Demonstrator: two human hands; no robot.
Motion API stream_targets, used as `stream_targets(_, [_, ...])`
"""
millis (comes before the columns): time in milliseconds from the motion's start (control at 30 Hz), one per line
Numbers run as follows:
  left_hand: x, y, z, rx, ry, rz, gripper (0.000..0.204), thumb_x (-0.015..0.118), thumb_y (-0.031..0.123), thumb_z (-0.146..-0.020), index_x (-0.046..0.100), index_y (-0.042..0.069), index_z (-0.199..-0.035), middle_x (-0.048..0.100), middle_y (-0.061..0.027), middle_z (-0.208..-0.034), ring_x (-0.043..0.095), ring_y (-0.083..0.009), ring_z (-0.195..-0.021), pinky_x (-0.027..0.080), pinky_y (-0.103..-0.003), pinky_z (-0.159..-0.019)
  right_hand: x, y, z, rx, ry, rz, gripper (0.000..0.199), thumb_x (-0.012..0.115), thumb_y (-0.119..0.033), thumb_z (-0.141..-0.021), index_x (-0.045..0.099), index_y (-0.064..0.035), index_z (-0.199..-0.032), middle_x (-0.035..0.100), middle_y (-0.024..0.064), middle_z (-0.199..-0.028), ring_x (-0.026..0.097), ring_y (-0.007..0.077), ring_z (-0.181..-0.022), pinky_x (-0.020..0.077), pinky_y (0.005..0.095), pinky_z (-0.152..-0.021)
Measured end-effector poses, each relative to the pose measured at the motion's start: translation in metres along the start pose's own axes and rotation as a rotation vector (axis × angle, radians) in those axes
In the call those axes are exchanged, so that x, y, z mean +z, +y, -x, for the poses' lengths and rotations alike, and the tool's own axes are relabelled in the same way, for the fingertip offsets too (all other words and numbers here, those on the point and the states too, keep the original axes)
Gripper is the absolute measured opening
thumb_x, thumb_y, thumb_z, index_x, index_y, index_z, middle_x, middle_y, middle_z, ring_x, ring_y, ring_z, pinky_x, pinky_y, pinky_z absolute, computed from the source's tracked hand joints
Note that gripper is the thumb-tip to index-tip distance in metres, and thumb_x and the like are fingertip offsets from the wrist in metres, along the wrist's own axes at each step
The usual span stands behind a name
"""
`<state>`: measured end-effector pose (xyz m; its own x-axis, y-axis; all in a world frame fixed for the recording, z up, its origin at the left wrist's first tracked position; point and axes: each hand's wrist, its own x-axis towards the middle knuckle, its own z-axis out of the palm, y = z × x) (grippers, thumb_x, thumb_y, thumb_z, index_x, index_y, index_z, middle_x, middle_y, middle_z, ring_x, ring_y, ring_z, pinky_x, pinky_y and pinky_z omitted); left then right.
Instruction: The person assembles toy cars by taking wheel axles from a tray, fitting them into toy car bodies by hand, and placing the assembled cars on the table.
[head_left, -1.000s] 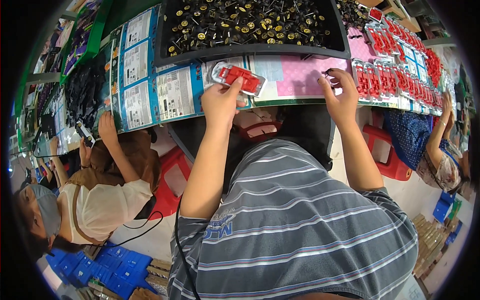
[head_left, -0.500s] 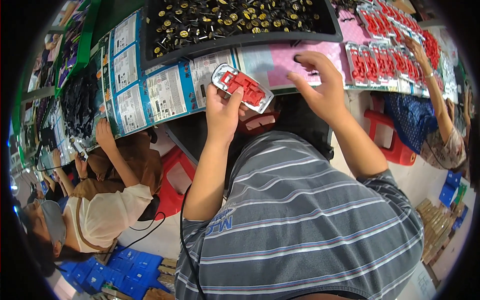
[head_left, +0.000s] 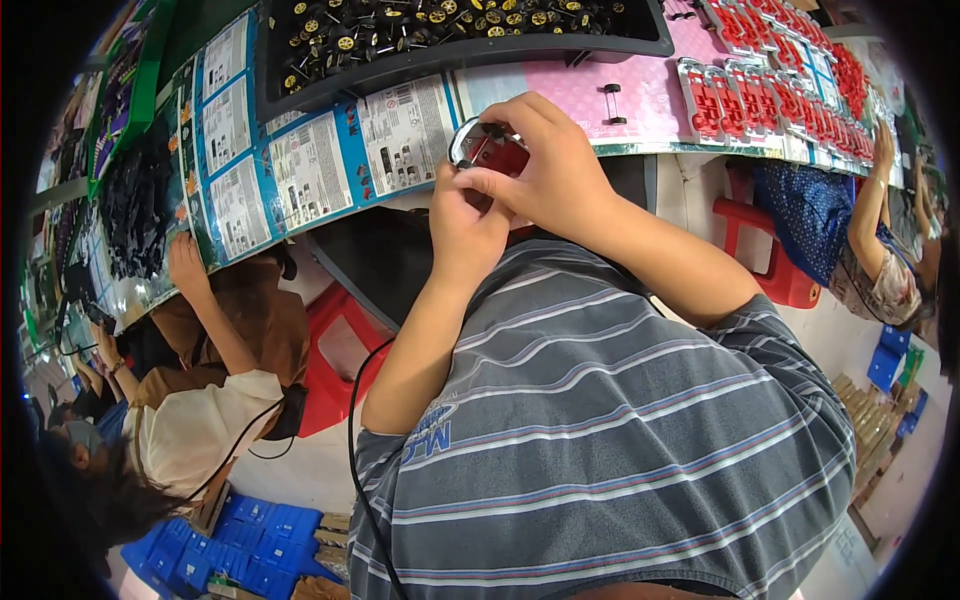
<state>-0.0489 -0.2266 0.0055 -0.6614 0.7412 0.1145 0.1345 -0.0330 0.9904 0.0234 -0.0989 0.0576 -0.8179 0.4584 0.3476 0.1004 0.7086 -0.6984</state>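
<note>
My left hand (head_left: 465, 225) grips a toy car body (head_left: 503, 157), whose red inner part faces up inside a silvery-white rim. Bent over that body, my right hand (head_left: 560, 165) pinches a small axle with black wheels (head_left: 492, 130) between forefinger and thumb, against the end of the car near the table. My fingers cover most of the car and much of the axle. Another wheel axle (head_left: 613, 104) lies on the pink sheet (head_left: 570, 90), to the right of my hands.
A black tray (head_left: 480, 54) of yellow-hubbed wheel axles stands ahead. Rows of red car bodies (head_left: 735, 100) lie at the right. Printed sheets (head_left: 310, 165) cover the table at left. Co-workers sit on both sides, one in a cream top (head_left: 210, 425). Red stools (head_left: 765, 260) flank me.
My right hand has come left from beside the car onto it, bringing an axle. My left hand has turned the car and moved slightly. The axle on the pink sheet is now uncovered.
</note>
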Motion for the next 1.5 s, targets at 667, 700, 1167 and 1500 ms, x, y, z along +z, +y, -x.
stream_targets(667, [-0.01,0.002,-0.008,-0.339,0.111,0.423,0.026,0.065,0.01,-0.098,0.055,0.005,-0.121,0.068,-0.0061,-0.099,0.06,-0.0083,-0.07,0.047,-0.022,-0.057,-0.053,0.036,0.025,0.116,-0.105,-0.158,0.052,0.085,-0.017,-0.083,0.061,0.0029,-0.125,0.064,0.0135,-0.121,0.068,0.0218,-0.104,0.0564,0.0339,-0.094])
stream_targets(700, [-0.007,0.005,-0.009,-0.341,0.105,0.42,0.026,0.065,0.01,-0.098,0.055,0.005,-0.121,0.068,-0.0061,-0.099,0.06,-0.0083,-0.07,0.047,-0.022,-0.057,-0.046,0.025,0.028,0.109,-0.08,-0.198,0.056,0.089,-0.019,-0.078,0.062,0.0021,-0.123,0.065,0.0138,-0.117,0.068,0.0234,-0.102,0.0564,0.0345,-0.091])
stream_targets(1167, [0.001,0.007,0.0,-0.207,0.218,0.443,0.03,0.062,0.007,-0.099,0.051,0.001,-0.126,0.065,-0.0096,-0.115,0.066,-0.0148,-0.098,0.057,-0.029,-0.08,-0.015,0.01,0.032,-0.031,-0.057,0.071,0.072,0.094,-0.027,-0.064,0.063,0.0014,-0.121,0.065,0.0169,-0.114,0.065,0.0353,-0.105,0.0542,0.0411,-0.09])
stream_targets(1500, [-0.01,0.004,0.0,-0.287,0.126,0.496,0.03,0.06,0.008,-0.1,0.05,0.003,-0.128,0.065,-0.0106,-0.114,0.068,-0.0162,-0.091,0.058,-0.03,-0.071,-0.022,0.015,0.038,0.097,-0.171,-0.12,0.082,0.094,-0.032,-0.064,0.058,-0.0003,-0.131,0.064,0.0166,-0.116,0.065,0.0358,-0.103,0.0546,0.0397,-0.088])
